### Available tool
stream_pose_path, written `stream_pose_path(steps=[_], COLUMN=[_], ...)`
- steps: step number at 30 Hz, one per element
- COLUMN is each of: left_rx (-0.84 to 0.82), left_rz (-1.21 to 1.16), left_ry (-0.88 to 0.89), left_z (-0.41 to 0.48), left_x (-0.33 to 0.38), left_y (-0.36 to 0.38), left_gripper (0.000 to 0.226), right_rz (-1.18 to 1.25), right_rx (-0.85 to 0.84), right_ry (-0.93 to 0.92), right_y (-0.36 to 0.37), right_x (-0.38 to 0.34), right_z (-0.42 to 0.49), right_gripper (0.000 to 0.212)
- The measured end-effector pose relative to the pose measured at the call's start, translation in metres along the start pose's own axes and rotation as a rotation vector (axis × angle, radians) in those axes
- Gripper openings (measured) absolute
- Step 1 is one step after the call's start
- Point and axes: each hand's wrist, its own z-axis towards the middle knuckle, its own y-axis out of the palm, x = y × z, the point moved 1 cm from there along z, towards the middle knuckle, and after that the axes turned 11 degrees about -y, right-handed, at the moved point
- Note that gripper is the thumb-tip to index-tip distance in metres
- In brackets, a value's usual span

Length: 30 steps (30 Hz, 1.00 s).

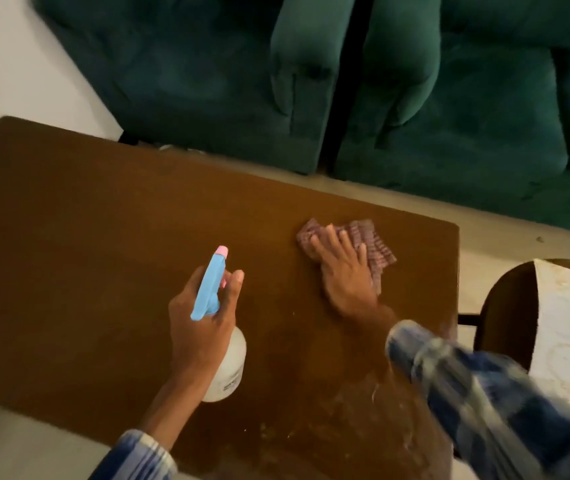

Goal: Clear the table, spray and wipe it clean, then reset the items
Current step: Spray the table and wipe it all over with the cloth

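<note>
Wipe step. Left hand (200, 327) wrapped around spray bottle (223, 362), held above bare brown table (69, 237). Right hand (344, 275) spread flat, pressing checked cloth (377, 247) on table's right part. Next, probably: sweep cloth toward smeared near edge.

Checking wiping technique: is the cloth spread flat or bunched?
Bunched: the cloth lies crumpled in folds under the right hand on the table.

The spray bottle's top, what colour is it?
Light blue with a pink nozzle tip, in the head view.
</note>
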Motion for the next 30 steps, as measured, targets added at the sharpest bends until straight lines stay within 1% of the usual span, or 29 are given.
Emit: stream_pose_path(steps=[2, 3, 4, 5, 7, 8, 9, 11, 13, 15, 17, 18, 19, 20, 22, 23, 25, 27, 30], left_rx=[0.053, 0.071, 0.087, 0.095, 0.123, 0.142, 0.171, 0.214, 0.265, 0.314, 0.354, 0.375, 0.402, 0.423, 0.454, 0.476, 0.508, 0.522, 0.494], left_rz=[-0.007, -0.012, -0.021, -0.032, -0.035, -0.048, -0.063, -0.051, -0.06, -0.066, -0.053, -0.033, -0.003, 0.013, 0.003, 0.006, 0.035, 0.082, 0.121], left_ry=[-0.036, -0.057, -0.073, -0.073, -0.052, -0.05, -0.045, -0.011, -0.025, -0.074, -0.108, -0.106, -0.099, -0.093, -0.073, -0.075, -0.092, -0.087, -0.074], left_z=[-0.009, -0.013, -0.018, -0.021, -0.028, -0.03, -0.032, -0.031, -0.034, -0.039, -0.049, -0.053, -0.057, -0.066, -0.072, -0.075, -0.087, -0.099, -0.119], left_x=[-0.005, -0.008, -0.012, -0.019, -0.031, -0.033, -0.036, -0.041, -0.043, -0.046, -0.053, -0.058, -0.064, -0.072, -0.08, -0.085, -0.097, -0.104, -0.111], left_y=[-0.011, -0.015, -0.02, -0.022, -0.027, -0.029, -0.034, -0.041, -0.054, -0.071, -0.088, -0.096, -0.105, -0.114, -0.128, -0.136, -0.15, -0.163, -0.177], left_gripper=[0.035, 0.035, 0.035, 0.034, 0.031, 0.029, 0.027, 0.017, 0.013, 0.017, 0.023, 0.024, 0.024, 0.023, 0.026, 0.027, 0.027, 0.029, 0.031], right_rz=[-0.004, -0.014, -0.026, -0.037, -0.011, -0.006, -0.025, -0.091, -0.117, -0.144, -0.136, -0.136, -0.124, -0.126, -0.134, -0.137, -0.147, -0.175, -0.193], right_rx=[-0.09, -0.114, -0.116, -0.099, -0.03, -0.026, -0.046, -0.083, -0.143, -0.196, -0.321, -0.354, -0.37, -0.381, -0.339, -0.329, -0.336, -0.343, -0.425], right_ry=[-0.283, -0.382, -0.413, -0.351, -0.126, -0.054, -0.056, -0.124, -0.284, -0.489, -0.716, -0.758, -0.746, -0.696, -0.602, -0.61, -0.738, -0.87, -0.886], right_y=[0.015, 0.021, 0.019, 0.014, 0.0, -0.009, -0.01, 0.001, 0.021, 0.045, 0.066, 0.069, 0.073, 0.079, 0.085, 0.092, 0.113, 0.131, 0.138], right_x=[-0.038, -0.042, -0.039, -0.031, -0.013, -0.004, -0.007, -0.028, -0.073, -0.12, -0.145, -0.147, -0.15, -0.155, -0.171, -0.19, -0.227, -0.248, -0.243], right_z=[-0.028, -0.032, -0.019, 0.005, 0.065, 0.095, 0.118, 0.133, 0.106, 0.051, 0.0, -0.006, -0.001, 0.001, 0.008, 0.005, -0.03, -0.082, -0.153], right_gripper=[0.064, 0.064, 0.063, 0.062, 0.06, 0.06, 0.059, 0.06, 0.061, 0.064, 0.064, 0.063, 0.063, 0.063, 0.062, 0.062, 0.064, 0.066, 0.07])
